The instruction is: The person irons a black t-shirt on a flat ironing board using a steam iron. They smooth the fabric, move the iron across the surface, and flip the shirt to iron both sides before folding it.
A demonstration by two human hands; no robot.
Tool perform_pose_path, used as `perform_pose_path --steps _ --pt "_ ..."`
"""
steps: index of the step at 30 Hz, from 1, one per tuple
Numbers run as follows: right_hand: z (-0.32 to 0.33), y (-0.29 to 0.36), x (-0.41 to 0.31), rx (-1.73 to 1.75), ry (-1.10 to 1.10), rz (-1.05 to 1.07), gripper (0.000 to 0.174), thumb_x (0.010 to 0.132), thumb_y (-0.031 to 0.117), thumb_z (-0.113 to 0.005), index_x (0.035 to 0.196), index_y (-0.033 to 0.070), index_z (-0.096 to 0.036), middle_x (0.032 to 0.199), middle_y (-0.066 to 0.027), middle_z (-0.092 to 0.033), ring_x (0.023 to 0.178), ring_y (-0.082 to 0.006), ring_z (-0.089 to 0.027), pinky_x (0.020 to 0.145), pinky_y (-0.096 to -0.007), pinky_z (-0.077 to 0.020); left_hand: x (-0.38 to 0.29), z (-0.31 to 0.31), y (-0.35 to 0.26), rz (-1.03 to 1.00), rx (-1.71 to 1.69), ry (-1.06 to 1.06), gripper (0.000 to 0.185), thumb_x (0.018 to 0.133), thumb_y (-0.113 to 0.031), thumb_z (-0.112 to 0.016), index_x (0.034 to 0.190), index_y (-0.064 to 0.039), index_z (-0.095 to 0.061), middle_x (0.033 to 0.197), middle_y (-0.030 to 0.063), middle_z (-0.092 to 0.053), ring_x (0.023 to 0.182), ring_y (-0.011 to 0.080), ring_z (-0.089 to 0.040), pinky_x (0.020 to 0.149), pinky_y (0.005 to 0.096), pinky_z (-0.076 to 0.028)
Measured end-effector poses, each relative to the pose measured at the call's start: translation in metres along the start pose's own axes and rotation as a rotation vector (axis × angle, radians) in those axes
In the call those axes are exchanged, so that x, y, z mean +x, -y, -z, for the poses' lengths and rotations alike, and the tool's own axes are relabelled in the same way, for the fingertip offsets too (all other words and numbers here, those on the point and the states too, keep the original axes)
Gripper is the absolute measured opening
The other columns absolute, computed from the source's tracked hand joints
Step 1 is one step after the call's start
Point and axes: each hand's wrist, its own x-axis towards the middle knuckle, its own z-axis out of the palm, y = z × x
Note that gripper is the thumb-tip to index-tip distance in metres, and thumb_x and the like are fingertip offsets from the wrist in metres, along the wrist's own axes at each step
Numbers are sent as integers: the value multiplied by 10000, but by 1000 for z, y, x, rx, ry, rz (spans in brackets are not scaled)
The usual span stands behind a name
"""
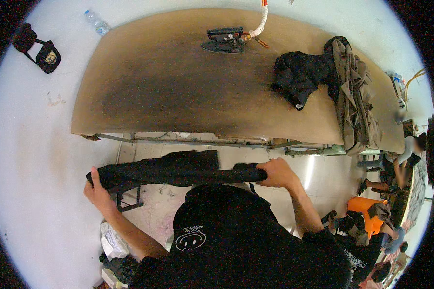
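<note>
A black garment (159,171) is stretched sideways in front of my body, off the near edge of the ironing table (166,90). My left hand (97,191) grips its left end, thumb on top. At the other end my right hand (276,173) has its fingers closed around the cloth. The exact kind of garment is unclear from this angle. Toward the table's far edge rests a clothes iron (225,40) with a white-wrapped cable or hose (262,21). A crumpled black garment (303,72) lies on the table's right part.
Brownish-grey garments (354,97) drape over the table's right end. A plastic bottle (98,24) is by the far left corner, and a black bag (49,57) hangs against the wall. White bundles (113,242) lie at lower left. Several people (399,169) sit at right near an orange container (365,211).
</note>
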Motion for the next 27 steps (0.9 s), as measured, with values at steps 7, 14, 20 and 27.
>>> perform_pose_path --steps 7,14,20,27 --pt "92 -38 28 353 -158 283 391 677 321 -832 946 64 -711 832 -140 -701 817 -322 -673 766 -419 -501 111 -49 -17 -501 95 -49 327 936 -278 -711 820 29 -707 708 5 -614 654 108 -479 608 298 -414" --pt "138 -102 195 360 -511 81 666 770 340 -811 1321 35 -592 1166 -192 -665 1121 -312 -623 969 -382 -490 308 -250 53 -455 747 49 730 897 -668 -552 1270 -50 -660 1241 208 -663 1190 393 -607 1011 549 -440" --pt "65 -118 177 292 -966 -701 645 747 467 -828 1172 16 -649 993 -180 -683 946 -345 -653 827 -425 -520 345 -292 154 -401 937 168 640 960 -649 -448 1297 -144 -647 1278 142 -660 1137 368 -629 947 547 -455" --pt "14 -48 178 780 -1080 -662 361 882 345 -775 892 -7 -692 697 -1 -561 670 -99 -496 610 -284 -415 414 -289 147 -551 795 96 700 942 -650 -500 1253 -45 -665 1231 210 -667 1120 393 -634 952 513 -479"
